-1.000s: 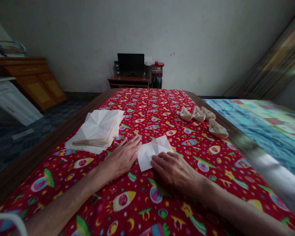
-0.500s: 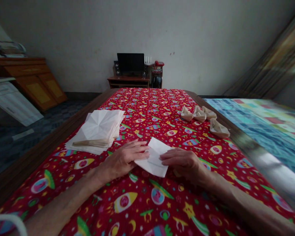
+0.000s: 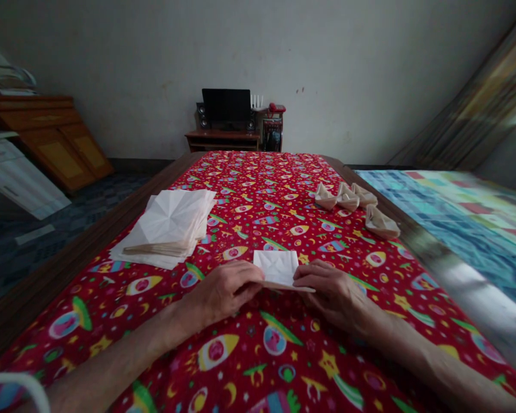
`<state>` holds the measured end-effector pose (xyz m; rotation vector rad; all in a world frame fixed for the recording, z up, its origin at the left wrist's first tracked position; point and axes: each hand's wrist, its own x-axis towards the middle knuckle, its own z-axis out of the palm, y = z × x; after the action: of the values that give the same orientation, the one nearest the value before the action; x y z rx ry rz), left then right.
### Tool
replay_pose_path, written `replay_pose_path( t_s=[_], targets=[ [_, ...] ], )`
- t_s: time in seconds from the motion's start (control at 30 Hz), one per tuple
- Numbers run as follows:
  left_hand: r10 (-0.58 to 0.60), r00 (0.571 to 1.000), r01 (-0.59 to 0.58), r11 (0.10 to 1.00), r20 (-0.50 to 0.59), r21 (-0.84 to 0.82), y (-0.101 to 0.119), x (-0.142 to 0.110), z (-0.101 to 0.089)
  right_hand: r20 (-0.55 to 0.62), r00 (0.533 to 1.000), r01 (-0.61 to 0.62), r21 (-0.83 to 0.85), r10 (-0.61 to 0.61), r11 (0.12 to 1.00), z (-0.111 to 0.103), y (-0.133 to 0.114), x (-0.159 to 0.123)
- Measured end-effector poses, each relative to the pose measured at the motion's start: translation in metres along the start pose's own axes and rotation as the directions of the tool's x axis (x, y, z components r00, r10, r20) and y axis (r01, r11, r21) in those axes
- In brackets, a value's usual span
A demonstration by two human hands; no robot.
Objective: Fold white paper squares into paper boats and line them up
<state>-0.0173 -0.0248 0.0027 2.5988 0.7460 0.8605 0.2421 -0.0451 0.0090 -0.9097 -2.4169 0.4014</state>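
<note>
A folded sheet of white paper [image 3: 276,265] lies between my hands on the red patterned tablecloth [image 3: 258,355]. My left hand [image 3: 236,284] grips its left near corner, fingers curled over the edge. On the opposite side my right hand [image 3: 327,284] pinches the right near corner. The near edge of the paper tilts up as a narrow flap; creases cross its square face. To the left sits a stack of creased paper sheets [image 3: 169,221]. Several folded paper boats [image 3: 382,222] stand at the right edge of the cloth.
Beyond the table's far end, a monitor [image 3: 226,106] and speakers stand on a small desk [image 3: 222,136]. Wooden cabinets [image 3: 64,137] are at the left. A bed with a blue checked cover [image 3: 438,212] adjoins the right side. A white curved object [image 3: 23,381] intrudes at lower left.
The paper has turned to lie square to me, and its near edge is now raised as a flap. Both hands have shifted to its near corners. The view moved slightly.
</note>
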Motion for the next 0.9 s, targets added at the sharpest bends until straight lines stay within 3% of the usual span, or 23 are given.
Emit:
replay_pose_path(
  t_s=[0.13,0.3,0.43,0.57,0.7,0.9],
  targets=[
    [-0.232,0.969,0.234,0.972,-0.086,0.009,0.001,0.005,0.004,-0.014,0.983,-0.184,0.064,0.185,0.981,-0.002,-0.006,0.002],
    [-0.387,0.908,0.398,0.916,-0.161,0.044,-0.002,0.013,0.008,-0.014,0.886,-0.462,0.083,0.464,0.883,0.006,0.001,0.008],
    [-0.433,0.875,0.457,0.886,-0.218,0.079,-0.002,0.015,0.012,-0.057,0.843,-0.532,0.062,0.535,0.844,0.009,0.007,0.017],
    [-0.487,0.851,0.508,0.858,-0.199,0.073,0.001,0.015,0.014,-0.045,0.833,-0.552,-0.107,0.551,0.827,0.005,0.003,0.023],
    [-0.412,0.894,0.445,0.866,-0.176,0.228,0.004,0.014,0.014,-0.012,0.831,-0.54,-0.262,0.557,0.8,0.002,-0.002,0.026],
    [-0.212,0.97,0.243,0.891,-0.121,0.384,0.01,0.015,0.014,-0.014,0.839,-0.522,-0.303,0.544,0.797,0.002,0.0,0.029]
  ],
)
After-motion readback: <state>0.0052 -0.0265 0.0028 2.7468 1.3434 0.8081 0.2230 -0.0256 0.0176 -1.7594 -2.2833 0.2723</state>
